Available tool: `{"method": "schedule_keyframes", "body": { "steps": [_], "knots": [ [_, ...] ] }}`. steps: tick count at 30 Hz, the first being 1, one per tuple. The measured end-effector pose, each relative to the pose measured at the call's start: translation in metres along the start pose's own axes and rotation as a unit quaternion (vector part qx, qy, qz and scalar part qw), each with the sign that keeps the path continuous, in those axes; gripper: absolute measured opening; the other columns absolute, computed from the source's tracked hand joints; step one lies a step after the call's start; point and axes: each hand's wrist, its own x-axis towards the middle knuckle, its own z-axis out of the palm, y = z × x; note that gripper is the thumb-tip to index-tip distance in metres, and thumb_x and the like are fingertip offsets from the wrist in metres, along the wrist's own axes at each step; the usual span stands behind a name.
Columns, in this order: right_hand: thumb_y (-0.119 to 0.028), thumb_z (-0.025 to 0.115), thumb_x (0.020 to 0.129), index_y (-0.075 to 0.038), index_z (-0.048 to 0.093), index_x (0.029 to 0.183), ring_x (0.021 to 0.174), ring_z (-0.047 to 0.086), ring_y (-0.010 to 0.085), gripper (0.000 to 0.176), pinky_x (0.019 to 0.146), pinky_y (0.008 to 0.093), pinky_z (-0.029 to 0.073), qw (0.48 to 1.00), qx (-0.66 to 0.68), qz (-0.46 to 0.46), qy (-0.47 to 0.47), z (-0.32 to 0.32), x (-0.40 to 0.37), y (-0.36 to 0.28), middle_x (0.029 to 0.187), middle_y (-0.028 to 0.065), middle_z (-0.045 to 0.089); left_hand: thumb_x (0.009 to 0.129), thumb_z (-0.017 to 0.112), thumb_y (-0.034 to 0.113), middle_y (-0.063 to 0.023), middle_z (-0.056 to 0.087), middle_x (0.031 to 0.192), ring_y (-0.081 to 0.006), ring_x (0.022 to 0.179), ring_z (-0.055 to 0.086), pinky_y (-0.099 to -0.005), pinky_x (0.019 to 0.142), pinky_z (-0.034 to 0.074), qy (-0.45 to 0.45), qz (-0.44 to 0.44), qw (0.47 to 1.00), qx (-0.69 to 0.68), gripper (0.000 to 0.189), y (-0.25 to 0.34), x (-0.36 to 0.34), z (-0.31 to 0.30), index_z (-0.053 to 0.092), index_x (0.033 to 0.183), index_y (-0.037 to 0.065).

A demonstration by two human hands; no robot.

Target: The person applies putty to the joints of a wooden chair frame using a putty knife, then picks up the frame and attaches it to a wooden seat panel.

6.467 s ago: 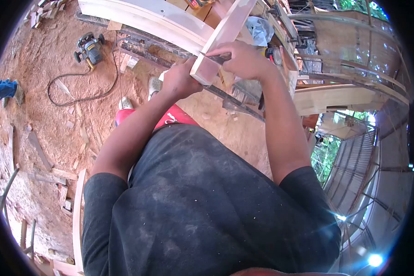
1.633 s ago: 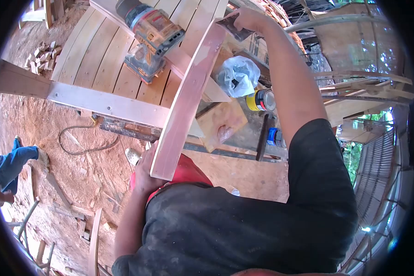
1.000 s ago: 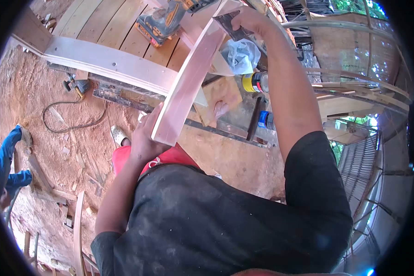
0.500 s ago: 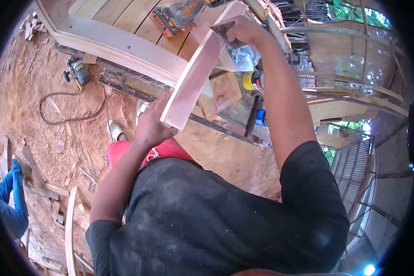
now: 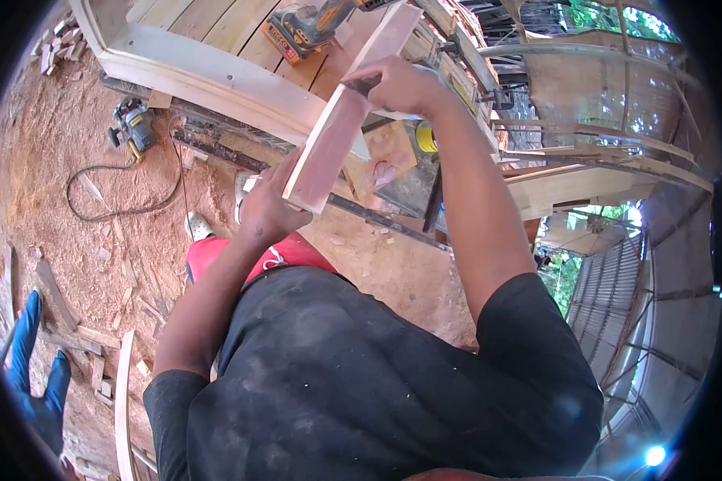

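My left hand [image 5: 269, 204] grips the near end of a long pale wooden board [image 5: 330, 152], thumb on its face and fingers behind its edge. The board slants up and away from me over the workbench. Farther up it, my right hand [image 5: 397, 86] is closed on a dark sheet [image 5: 364, 83], perhaps sandpaper, pressed against the board. The underside of the sheet is hidden.
A cordless drill [image 5: 301, 34] lies on wooden slats inside a pale frame [image 5: 208, 68]. A yellow container [image 5: 426, 137] stands past the board. A corded power tool [image 5: 134, 128] rests on the dusty ground. Another person's blue-clad legs [image 5: 36, 369] show at lower left.
My right hand and the dark sheet have moved down and left along the board, towards my left hand. The other person's legs have spread apart. The view has shifted slightly.
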Motion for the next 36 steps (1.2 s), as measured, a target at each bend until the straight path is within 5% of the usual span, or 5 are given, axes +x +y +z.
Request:
{"method": "schedule_keyframes", "body": {
  "steps": [5, 11, 19, 23, 36],
  "knots": [
    [-0.006, 0.058, 0.078, -0.015, 0.077, 0.122, 0.103, 0.073, 0.0312, 0.049, 0.095, 0.0394, 0.057, 0.996, -0.061, -0.070, 0.000, 0.006, -0.036, -0.017, 0.110, 0.0177, 0.077, 0.063, 0.082, 0.018, -0.0162, 0.064, 0.134, -0.0390, 0.123, 0.061, -0.0491, 0.102, 0.053, 0.015, 0.021, 0.999, -0.020, 0.106, -0.002, 0.000, 0.006, 0.038, 0.160, 0.023],
    [-0.004, 0.060, 0.078, -0.010, 0.073, 0.128, 0.086, 0.068, 0.0163, 0.052, 0.082, 0.0312, 0.053, 0.985, -0.050, -0.002, 0.165, -0.075, -0.004, 0.065, 0.099, 0.0120, 0.076, 0.066, 0.087, 0.023, -0.0166, 0.062, 0.141, -0.0389, 0.125, 0.061, -0.0483, 0.102, 0.053, 0.012, 0.035, 0.999, 0.011, 0.104, 0.001, 0.004, 0.008, 0.039, 0.158, 0.012],
    [-0.012, 0.061, 0.074, -0.008, 0.071, 0.131, 0.083, 0.068, 0.0199, 0.058, 0.080, 0.0320, 0.054, 0.991, -0.096, 0.015, 0.095, -0.115, 0.086, 0.127, 0.096, 0.0138, 0.074, 0.070, 0.087, 0.027, -0.0212, 0.062, 0.140, -0.0408, 0.124, 0.062, -0.0482, 0.105, 0.052, 0.014, 0.025, 0.999, 0.020, 0.099, 0.002, 0.009, 0.010, 0.042, 0.154, 0.001],
    [-0.017, 0.069, 0.070, -0.005, 0.080, 0.097, 0.083, 0.075, 0.0247, 0.032, 0.073, 0.0382, 0.059, 0.992, -0.113, 0.002, 0.057, -0.105, 0.066, 0.105, 0.088, 0.0152, 0.078, 0.070, 0.087, 0.027, -0.0209, 0.063, 0.138, -0.0407, 0.125, 0.062, -0.0481, 0.105, 0.051, 0.011, -0.018, 1.000, -0.004, 0.100, 0.006, 0.007, 0.013, 0.040, 0.155, 0.002],
    [-0.008, 0.061, 0.069, -0.015, 0.076, 0.127, 0.080, 0.066, 0.0183, 0.061, 0.076, 0.0316, 0.055, 0.997, -0.070, -0.009, 0.018, -0.013, -0.013, 0.029, 0.093, 0.0108, 0.074, 0.065, 0.084, 0.020, -0.0174, 0.061, 0.143, -0.0388, 0.133, 0.057, -0.0478, 0.109, 0.049, -0.008, 0.001, 1.000, -0.028, 0.107, -0.002, 0.003, 0.008, 0.036, 0.160, 0.014]
  ]
}}
